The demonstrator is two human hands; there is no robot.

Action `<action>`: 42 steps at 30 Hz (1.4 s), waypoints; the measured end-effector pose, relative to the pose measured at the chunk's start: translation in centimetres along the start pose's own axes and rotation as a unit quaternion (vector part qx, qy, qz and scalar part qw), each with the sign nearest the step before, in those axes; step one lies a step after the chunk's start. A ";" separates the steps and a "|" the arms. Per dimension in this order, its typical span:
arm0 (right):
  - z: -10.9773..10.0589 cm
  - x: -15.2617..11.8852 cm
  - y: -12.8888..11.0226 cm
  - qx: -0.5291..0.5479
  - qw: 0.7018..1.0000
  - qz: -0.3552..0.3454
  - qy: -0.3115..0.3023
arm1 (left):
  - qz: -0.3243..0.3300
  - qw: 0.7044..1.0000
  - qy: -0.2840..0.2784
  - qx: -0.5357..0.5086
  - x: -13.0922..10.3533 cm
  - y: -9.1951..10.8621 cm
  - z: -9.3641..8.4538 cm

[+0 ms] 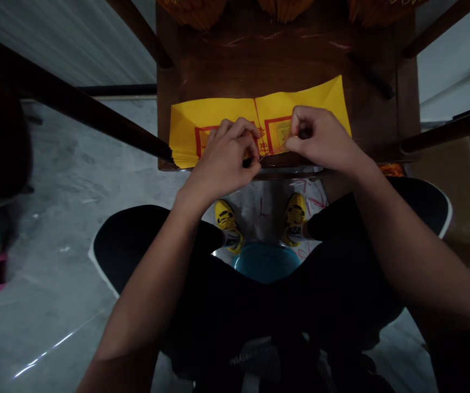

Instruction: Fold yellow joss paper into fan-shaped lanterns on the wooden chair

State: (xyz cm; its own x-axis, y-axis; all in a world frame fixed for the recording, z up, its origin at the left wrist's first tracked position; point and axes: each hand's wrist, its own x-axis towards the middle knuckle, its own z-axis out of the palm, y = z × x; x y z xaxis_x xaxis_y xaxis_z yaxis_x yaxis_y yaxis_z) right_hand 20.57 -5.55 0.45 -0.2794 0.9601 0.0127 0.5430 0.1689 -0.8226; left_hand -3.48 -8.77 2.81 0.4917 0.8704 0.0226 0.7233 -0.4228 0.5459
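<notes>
Seated person at work, seen from above. A stack of yellow paper [218,112] lies crosswise on the dark wooden seat [251,63], along the edge nearest the person, its sheets fanned at the left end and its right end rising to a corner. Red-framed prints show on both halves, with red characters between them. A thin red string [255,112] crosses the stack near its middle.

The left hand [228,153] rests over the left half, covering much of the print there; its fingers are curled, with thumb and fingertips close together beside the string at the near edge. Whether they grip it cannot be told. The right hand [319,134] lies over the right half, its thumb and forefinger pinched narrowly on the string, just right of the characters. The stack thus lies beneath both hands, its middle in the gap between them.

Beyond the stack, a dark, slender object [372,76] lies to the right, and orange bundles [196,12] stand at the far edge. Below, yellow shoes [227,221] rest on the grey floor [63,218], near scraps of red string and a blue stool [265,262].
</notes>
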 end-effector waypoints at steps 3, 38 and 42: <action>-0.3 -0.1 0.0 -0.013 1.000 -0.003 0.003 | 0.000 1.000 -0.007 0.006 0.0 0.1 -0.1; -0.6 -0.4 -0.2 0.048 0.994 -0.054 -0.084 | -0.004 0.999 0.008 -0.048 -0.1 -0.5 0.0; -0.7 -0.5 -0.2 0.072 0.993 -0.052 -0.077 | -0.002 0.999 0.006 -0.051 -0.1 -0.6 0.1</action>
State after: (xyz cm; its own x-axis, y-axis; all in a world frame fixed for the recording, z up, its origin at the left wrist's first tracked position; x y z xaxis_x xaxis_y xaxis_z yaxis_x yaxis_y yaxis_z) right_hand 21.18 -5.94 1.05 -0.4524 0.8915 0.0235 0.3893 0.2211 -0.8942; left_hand -3.93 -8.63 2.42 0.4832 0.8750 0.0300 0.6718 -0.3925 0.6281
